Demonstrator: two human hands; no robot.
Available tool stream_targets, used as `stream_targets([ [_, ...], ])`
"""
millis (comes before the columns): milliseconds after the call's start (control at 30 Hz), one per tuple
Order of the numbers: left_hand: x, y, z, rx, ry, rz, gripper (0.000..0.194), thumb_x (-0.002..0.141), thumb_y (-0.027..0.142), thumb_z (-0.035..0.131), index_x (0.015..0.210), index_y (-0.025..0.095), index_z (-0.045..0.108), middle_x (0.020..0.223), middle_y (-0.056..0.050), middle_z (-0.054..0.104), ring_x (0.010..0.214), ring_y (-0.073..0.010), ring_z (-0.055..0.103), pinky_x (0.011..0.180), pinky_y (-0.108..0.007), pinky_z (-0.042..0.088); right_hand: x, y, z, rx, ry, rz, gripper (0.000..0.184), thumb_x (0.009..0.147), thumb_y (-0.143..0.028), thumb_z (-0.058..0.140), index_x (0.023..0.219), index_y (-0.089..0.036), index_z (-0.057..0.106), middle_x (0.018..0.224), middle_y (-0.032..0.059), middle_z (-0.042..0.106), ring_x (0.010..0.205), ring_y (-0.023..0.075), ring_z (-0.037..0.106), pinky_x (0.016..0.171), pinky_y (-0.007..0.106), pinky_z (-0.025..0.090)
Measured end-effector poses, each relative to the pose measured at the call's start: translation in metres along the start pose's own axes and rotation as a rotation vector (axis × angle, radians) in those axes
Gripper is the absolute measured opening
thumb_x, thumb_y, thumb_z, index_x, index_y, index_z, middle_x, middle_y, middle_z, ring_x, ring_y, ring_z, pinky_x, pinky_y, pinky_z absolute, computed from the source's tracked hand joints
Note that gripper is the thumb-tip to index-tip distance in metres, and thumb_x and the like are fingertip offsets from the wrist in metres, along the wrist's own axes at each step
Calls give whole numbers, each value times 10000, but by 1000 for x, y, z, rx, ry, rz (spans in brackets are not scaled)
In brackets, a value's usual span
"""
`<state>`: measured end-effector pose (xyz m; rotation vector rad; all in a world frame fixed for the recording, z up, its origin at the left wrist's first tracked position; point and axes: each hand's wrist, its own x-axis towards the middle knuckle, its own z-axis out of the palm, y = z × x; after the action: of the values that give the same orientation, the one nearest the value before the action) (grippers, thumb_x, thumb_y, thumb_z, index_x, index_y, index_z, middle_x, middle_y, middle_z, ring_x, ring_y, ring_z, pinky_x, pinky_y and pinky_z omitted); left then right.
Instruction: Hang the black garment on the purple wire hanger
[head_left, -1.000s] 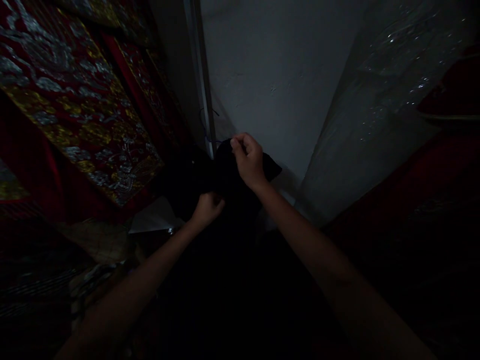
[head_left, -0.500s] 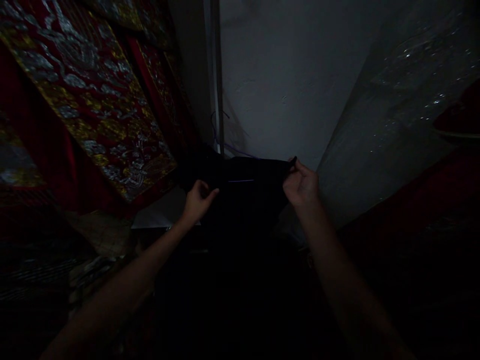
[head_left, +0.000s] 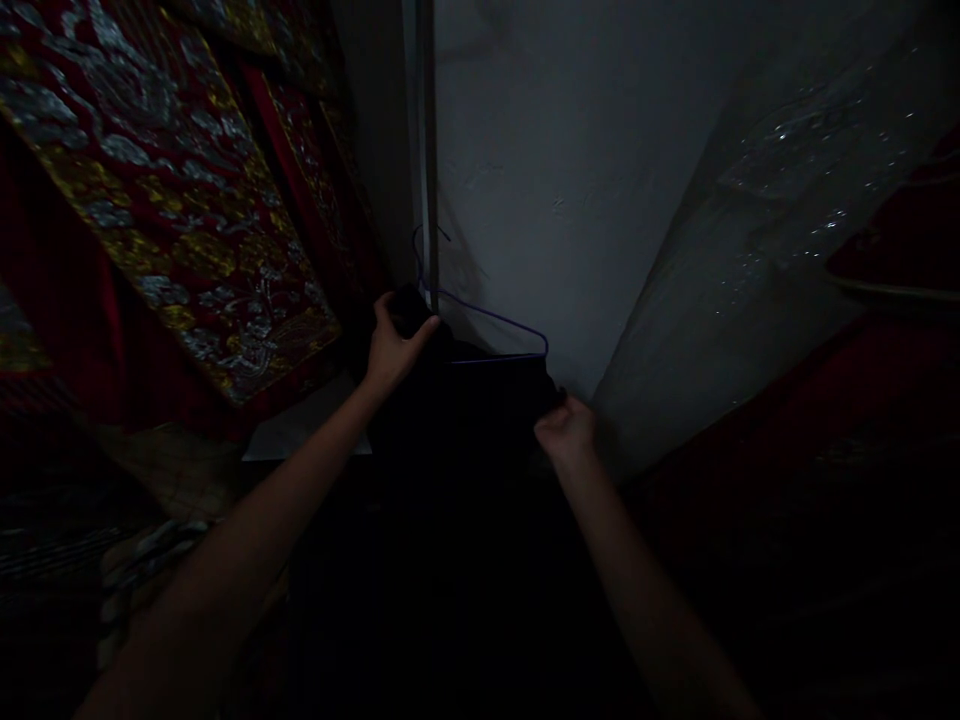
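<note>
A black garment (head_left: 480, 400) hangs from a thin purple wire hanger (head_left: 501, 322) hooked near a pale vertical pole (head_left: 424, 150). My left hand (head_left: 393, 348) is closed on the garment's upper left corner beside the pole. Lower on the right, my right hand (head_left: 566, 432) pinches the garment's right edge just under the hanger's right end. The scene is very dark, and the garment's lower part is lost in shadow.
Red cloths with gold and silver embroidery (head_left: 157, 200) hang at the left. A white wall (head_left: 570, 170) stands behind, and a sheer sequined fabric (head_left: 757, 230) drapes at the right. A dark red cloth (head_left: 900, 250) lies at the far right. A pale flat sheet (head_left: 307, 430) sits below the embroidery.
My left hand rose to the garment's top left by the pole. My right hand dropped from the stretched top edge to lower on the right side. The hanger's wire now shows above the cloth.
</note>
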<state>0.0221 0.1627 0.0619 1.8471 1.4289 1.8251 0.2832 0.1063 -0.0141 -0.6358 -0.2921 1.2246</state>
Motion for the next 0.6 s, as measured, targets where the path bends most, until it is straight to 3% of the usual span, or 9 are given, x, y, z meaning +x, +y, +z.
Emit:
stream_targets([
  [100, 8, 0, 3, -26, 81, 35, 832, 690, 365, 854, 1391, 215, 431, 1144, -101, 647, 1035, -245, 612, 904, -346, 458, -9, 16, -4, 4, 6, 56, 97, 740, -221, 527, 687, -240, 605, 675, -1, 713, 694, 199, 702, 734, 381, 604],
  [200, 25, -14, -2, -99, 112, -69, 367, 775, 233, 708, 1134, 192, 639, 1052, -81, 695, 1019, -236, 623, 943, -343, 447, -13, 23, -9, -53, -2, 118, 73, 723, -246, 529, 695, -238, 596, 668, 4, 702, 698, 211, 694, 735, 398, 595],
  [267, 34, -28, -11, -141, 123, -166, 138, 804, 206, 606, 907, 180, 694, 938, -63, 710, 970, -225, 641, 922, -327, 455, -12, 21, -12, -95, -15, 106, 47, 717, -250, 538, 715, -241, 584, 672, -12, 693, 693, 193, 685, 724, 357, 584],
  [400, 30, -59, -36, -183, 162, -348, 108, 758, 194, 583, 779, 167, 685, 817, -39, 697, 833, -193, 638, 794, -288, 477, -9, 16, -18, -165, -15, 91, 33, 734, -269, 545, 749, -241, 554, 643, -42, 648, 610, 143, 634, 598, 264, 520],
  [500, 8, -77, -57, -231, 154, -503, 101, 728, 167, 607, 794, 164, 684, 778, -21, 685, 762, -168, 620, 725, -265, 475, -8, 22, -22, -245, -35, 139, 97, 746, -302, 556, 704, -234, 503, 546, -54, 553, 499, 123, 547, 499, 241, 434],
  [600, -21, -86, -76, -296, 109, -678, 88, 711, 138, 633, 789, 160, 666, 727, -12, 669, 680, -157, 614, 661, -263, 485, -10, 37, -25, -345, -77, 190, 168, 735, -334, 589, 679, -234, 467, 543, -51, 544, 505, 125, 544, 513, 241, 427],
])
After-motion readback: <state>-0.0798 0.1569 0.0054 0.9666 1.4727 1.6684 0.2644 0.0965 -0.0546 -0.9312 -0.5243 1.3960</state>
